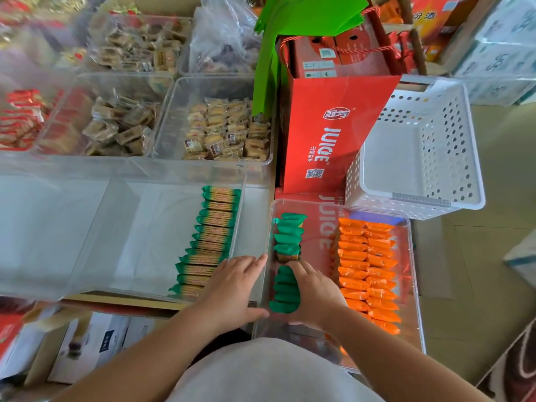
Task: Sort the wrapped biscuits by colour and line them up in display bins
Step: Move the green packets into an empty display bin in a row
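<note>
A clear bin (pixel 413 256) at lower right holds two rows of orange-wrapped biscuits (pixel 367 274) on its right side and a row of green-wrapped biscuits (pixel 287 236) along its left wall. My right hand (pixel 314 294) is shut on a stack of these green biscuits (pixel 285 294) at the row's near end. My left hand (pixel 235 288) lies flat, fingers spread, on the near right corner of the large clear bin (pixel 145 227). That bin holds a neat line of green-edged biscuits (pixel 208 239) along its right wall.
Clear bins of assorted wrapped biscuits (pixel 226 132) stand behind. A red juice box (pixel 327 132) and a green paper bag (pixel 290 30) stand upright at centre. A white perforated basket (pixel 452 146) sits to the right. Cardboard boxes (pixel 95 340) lie at lower left.
</note>
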The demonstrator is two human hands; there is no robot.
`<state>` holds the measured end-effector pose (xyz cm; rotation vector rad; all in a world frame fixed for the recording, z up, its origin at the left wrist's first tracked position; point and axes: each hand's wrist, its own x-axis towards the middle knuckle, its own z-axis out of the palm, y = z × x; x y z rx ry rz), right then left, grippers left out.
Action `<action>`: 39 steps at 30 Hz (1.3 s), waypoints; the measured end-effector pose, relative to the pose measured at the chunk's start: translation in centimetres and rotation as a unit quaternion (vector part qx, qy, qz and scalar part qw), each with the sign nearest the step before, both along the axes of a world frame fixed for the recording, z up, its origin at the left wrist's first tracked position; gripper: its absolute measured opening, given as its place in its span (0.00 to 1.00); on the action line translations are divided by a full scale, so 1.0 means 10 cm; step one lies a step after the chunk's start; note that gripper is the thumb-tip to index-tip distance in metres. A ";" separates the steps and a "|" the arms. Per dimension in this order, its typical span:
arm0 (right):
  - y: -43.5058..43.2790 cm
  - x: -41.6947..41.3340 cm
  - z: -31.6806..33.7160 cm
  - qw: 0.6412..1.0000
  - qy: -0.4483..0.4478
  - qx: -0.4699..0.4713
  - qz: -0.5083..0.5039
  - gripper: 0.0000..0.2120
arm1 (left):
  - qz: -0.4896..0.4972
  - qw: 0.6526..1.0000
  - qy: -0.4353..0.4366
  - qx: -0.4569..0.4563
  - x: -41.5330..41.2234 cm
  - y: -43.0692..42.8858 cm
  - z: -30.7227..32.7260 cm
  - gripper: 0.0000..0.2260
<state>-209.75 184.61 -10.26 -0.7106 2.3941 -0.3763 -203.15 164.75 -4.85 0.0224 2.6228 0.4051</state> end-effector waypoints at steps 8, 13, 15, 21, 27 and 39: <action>0.13 0.00 0.67 0.984 0.002 -0.119 -0.130 0.49 | -0.016 0.996 0.064 0.058 -0.07 -0.19 0.10 0.51; -0.01 0.04 1.24 0.956 -0.035 -0.221 -0.188 0.42 | -0.013 0.981 0.063 0.185 -0.17 -0.30 0.38 0.61; -0.14 0.08 1.44 0.943 -0.076 -0.262 -0.193 0.38 | -0.023 0.972 0.057 0.228 -0.20 -0.36 0.51 0.59; -0.55 0.15 1.55 0.916 -0.135 -0.315 -0.210 0.42 | -0.035 0.938 -0.004 0.344 -0.27 -0.68 0.69 0.58; -0.97 0.15 1.33 0.931 -0.126 -0.271 -0.209 0.46 | -0.001 0.924 -0.031 0.380 -0.30 -1.06 0.43 0.58; -1.19 0.09 0.80 0.956 -0.018 -0.022 -0.292 0.30 | 0.070 0.993 0.095 0.023 -0.68 -1.72 0.06 0.57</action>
